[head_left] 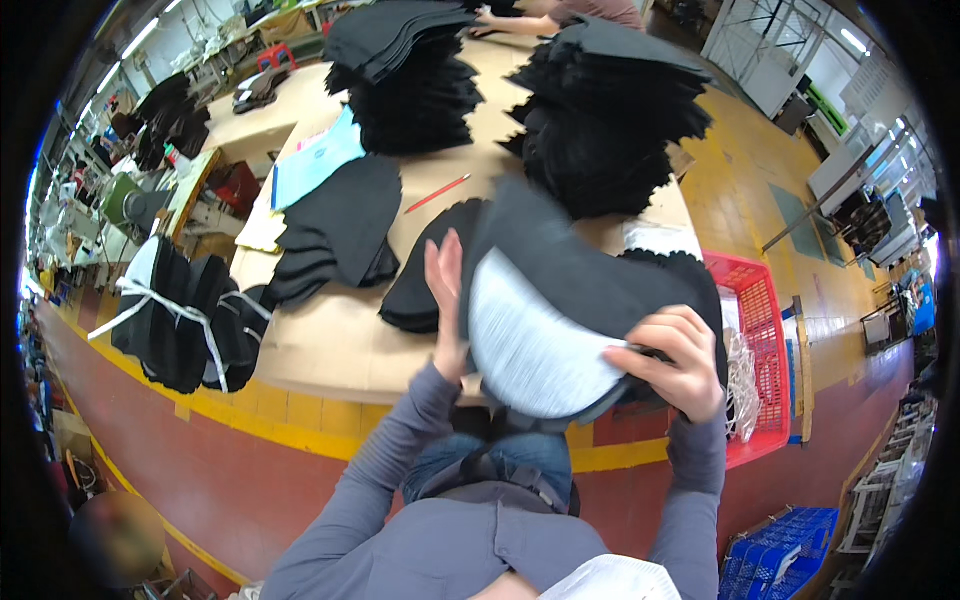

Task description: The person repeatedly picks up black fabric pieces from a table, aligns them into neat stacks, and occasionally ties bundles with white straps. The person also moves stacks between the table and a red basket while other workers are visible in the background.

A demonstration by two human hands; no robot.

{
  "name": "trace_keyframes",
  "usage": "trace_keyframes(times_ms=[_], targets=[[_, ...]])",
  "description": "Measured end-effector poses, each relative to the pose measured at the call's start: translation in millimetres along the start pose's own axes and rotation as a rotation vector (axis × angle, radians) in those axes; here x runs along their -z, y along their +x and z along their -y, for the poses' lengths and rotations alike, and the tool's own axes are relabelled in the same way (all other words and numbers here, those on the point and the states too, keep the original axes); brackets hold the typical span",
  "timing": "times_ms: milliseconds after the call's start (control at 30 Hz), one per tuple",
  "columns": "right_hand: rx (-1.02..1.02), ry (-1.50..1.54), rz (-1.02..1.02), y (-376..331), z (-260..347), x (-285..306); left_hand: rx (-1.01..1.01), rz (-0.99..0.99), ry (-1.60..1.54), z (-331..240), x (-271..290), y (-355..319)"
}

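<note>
A black cut fabric piece [590, 275] with a whitish, half-round lining panel [530, 345] is lifted over the table's near edge, partly blurred. My right hand [685, 360] pinches its right side between thumb and fingers. My left hand [447, 290] is upright with fingers stretched out, close against the piece's left edge; whether the palm touches it I cannot tell. Just beyond my left hand lies a low pile of black fabric pieces [412, 290]. Another dark pile [690, 275] sits behind my right hand, partly hidden.
Tall stacks of black pieces [410, 90] [610, 110] stand on the table [330, 355]. A fanned pile [340, 225], a red pencil [438, 193] and light blue sheets [320, 160] lie left. Tied bundles [180, 320] sit at the left edge, a red basket [765, 350] at right. Someone's arm [520, 22] reaches in from the far side.
</note>
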State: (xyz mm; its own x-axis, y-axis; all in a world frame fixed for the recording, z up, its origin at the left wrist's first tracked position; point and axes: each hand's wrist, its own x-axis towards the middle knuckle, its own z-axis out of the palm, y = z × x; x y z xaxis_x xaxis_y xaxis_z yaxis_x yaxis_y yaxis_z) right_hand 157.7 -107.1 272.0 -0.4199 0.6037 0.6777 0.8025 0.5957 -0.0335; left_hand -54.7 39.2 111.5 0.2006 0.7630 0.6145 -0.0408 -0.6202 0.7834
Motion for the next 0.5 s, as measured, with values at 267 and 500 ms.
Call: trace_keyframes(times_ms=[267,500], targets=[[-0.082,0.43,-0.125,42,22,-101,-0.095,-0.373,0.173,-8,117,-11],[-0.307,0.619,-0.129,53,24,-141,0.141,-0.207,-0.134,16,170,-33]])
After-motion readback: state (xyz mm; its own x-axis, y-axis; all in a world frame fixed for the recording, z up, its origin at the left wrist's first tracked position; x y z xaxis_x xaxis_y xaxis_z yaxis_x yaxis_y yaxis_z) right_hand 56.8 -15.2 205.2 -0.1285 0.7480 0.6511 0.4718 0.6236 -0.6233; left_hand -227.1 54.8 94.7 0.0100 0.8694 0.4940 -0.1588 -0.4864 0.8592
